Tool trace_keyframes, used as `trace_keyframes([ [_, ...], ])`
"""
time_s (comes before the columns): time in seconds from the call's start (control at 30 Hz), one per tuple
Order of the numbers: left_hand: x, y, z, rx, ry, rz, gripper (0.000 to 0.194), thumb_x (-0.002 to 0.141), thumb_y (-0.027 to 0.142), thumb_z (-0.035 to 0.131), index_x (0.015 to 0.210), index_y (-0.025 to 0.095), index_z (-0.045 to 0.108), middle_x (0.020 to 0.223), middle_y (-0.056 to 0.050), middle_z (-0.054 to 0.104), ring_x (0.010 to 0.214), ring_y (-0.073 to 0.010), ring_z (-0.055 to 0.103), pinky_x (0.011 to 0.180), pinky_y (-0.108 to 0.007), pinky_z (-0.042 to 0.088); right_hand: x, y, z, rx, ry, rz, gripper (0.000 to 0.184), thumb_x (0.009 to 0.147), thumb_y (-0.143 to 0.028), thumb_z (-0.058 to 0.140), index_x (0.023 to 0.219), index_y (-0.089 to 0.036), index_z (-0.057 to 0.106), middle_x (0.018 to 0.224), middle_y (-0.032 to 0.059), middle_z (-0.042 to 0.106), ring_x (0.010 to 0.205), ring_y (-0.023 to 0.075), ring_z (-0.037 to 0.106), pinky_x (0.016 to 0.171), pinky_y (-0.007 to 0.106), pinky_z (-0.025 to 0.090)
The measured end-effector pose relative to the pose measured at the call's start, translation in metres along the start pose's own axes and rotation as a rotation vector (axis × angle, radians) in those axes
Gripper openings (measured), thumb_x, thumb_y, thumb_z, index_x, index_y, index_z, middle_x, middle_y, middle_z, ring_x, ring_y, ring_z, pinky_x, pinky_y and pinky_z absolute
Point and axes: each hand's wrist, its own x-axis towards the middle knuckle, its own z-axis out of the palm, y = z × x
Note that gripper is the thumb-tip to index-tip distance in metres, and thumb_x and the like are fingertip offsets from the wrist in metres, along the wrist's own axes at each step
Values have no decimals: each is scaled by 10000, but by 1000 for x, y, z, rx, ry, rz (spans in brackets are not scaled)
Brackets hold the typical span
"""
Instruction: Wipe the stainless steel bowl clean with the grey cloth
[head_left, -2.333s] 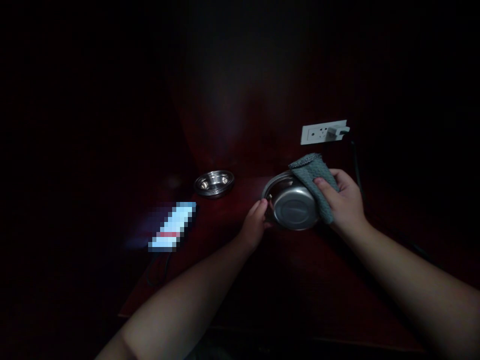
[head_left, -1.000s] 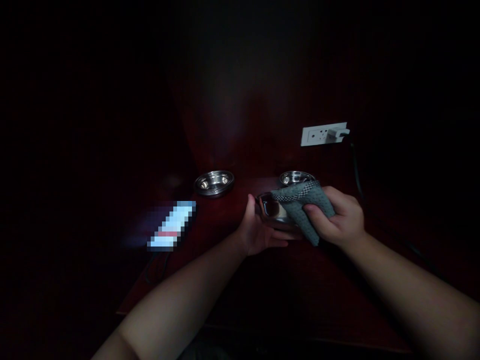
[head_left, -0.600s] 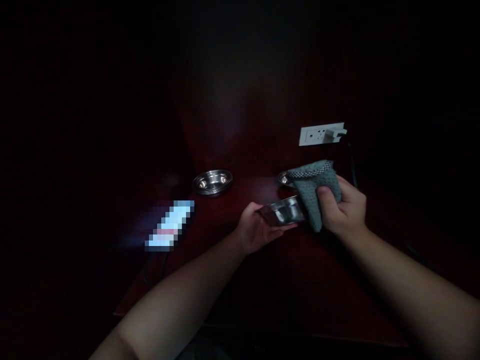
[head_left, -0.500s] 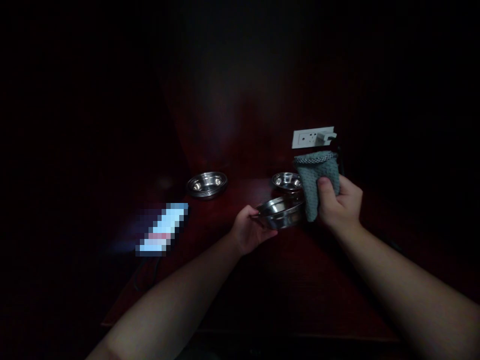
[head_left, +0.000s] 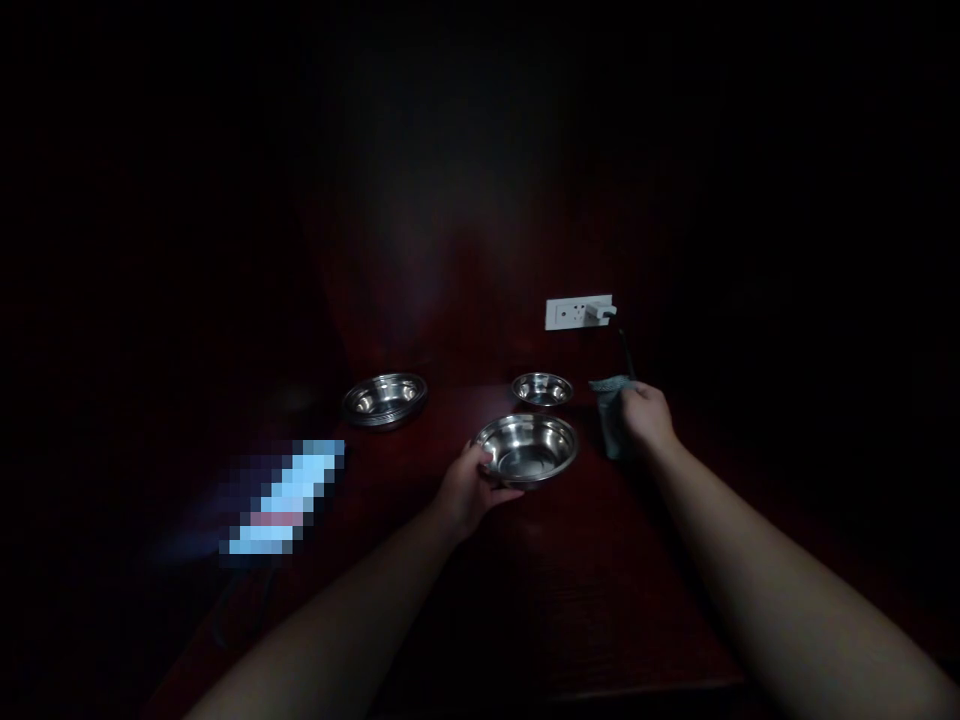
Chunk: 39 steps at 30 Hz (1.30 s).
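My left hand (head_left: 466,490) grips the near left rim of a shiny metal bowl (head_left: 529,452), thumb over the edge and fingers beneath. The bowl is held above the table, its inside facing up and towards me. To its right, my right hand (head_left: 646,415) is closed around a grey-green cloth (head_left: 613,425), which hangs down apart from the bowl. Just behind the held bowl, a smaller metal bowl (head_left: 542,390) rests on the table. A stack of metal bowls (head_left: 385,401) sits farther left.
The dark red table (head_left: 585,600) ends at a front edge near me. On the left lies a lit, pixelated screen (head_left: 289,500) with a cable by it. A white wall socket (head_left: 578,313) with a plug and dark cord is at the back right. The surroundings are very dark.
The cloth has come away from the bowl, and my right hand has lowered with it. The held bowl has turned from tilted sideways to nearly level. The view has shifted slightly.
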Motion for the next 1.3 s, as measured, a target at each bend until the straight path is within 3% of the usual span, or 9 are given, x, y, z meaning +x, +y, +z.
trace_keyframes([
  [0.13, 3, -3, 2, 2, 19, 8, 417, 796, 216, 501, 1211, 191, 482, 1084, -148, 627, 866, -248, 651, 786, -456, 541, 0, 2, 9, -121, -97, -12, 300, 769, -379, 471, 618, -157, 606, 461, 2, 515, 450, 150, 490, 442, 257, 367],
  [0.27, 5, -5, 3, -5, 0, 22, 412, 814, 224, 507, 1223, 192, 470, 1063, -144, 626, 823, -227, 652, 781, -457, 548, -1, 3, 20, -212, -180, -108, 303, 801, -293, 520, 966, -117, 705, 826, 78, 717, 717, 178, 640, 632, 255, 482],
  [0.33, 4, -6, 4, 7, -8, 36, 403, 822, 227, 504, 1222, 195, 468, 1069, -142, 623, 813, -219, 652, 780, -453, 553, -2, 6, 26, -244, -236, -150, 411, 805, -178, 488, 1175, -149, 666, 1040, 91, 725, 864, 170, 665, 749, 249, 500],
  [0.43, 3, -5, 5, 26, -3, 53, 383, 834, 230, 496, 1215, 208, 466, 1094, -136, 618, 815, -218, 657, 775, -449, 557, -3, 11, 32, -315, -305, -167, 517, 808, -133, 474, 1305, -184, 607, 1107, 105, 720, 902, 182, 684, 780, 265, 511],
  [0.67, 5, -6, 4, 30, 11, 73, 353, 858, 266, 510, 1208, 232, 478, 1138, -127, 611, 802, -202, 659, 793, -448, 548, 1, 13, 44, -524, -309, -234, 535, 817, -166, 525, 1348, -200, 583, 1233, 139, 657, 1105, 253, 632, 947, 325, 458],
  [0.87, 7, -5, 2, 10, 21, 98, 340, 878, 302, 526, 1211, 245, 486, 1222, -129, 589, 834, -200, 662, 824, -446, 537, 4, 9, 49, -612, -301, -277, 394, 854, -265, 545, 1225, -199, 661, 1173, 135, 686, 1070, 262, 641, 913, 329, 461],
  [1.3, 27, -6, -1, -23, 81, 213, 423, 877, 313, 584, 1282, 305, 460, 1240, -92, 592, 855, -172, 674, 799, -390, 552, -5, 6, 39, -452, -185, -304, 365, 881, -291, 477, 1165, -193, 684, 1127, 116, 728, 984, 256, 687, 839, 332, 501],
])
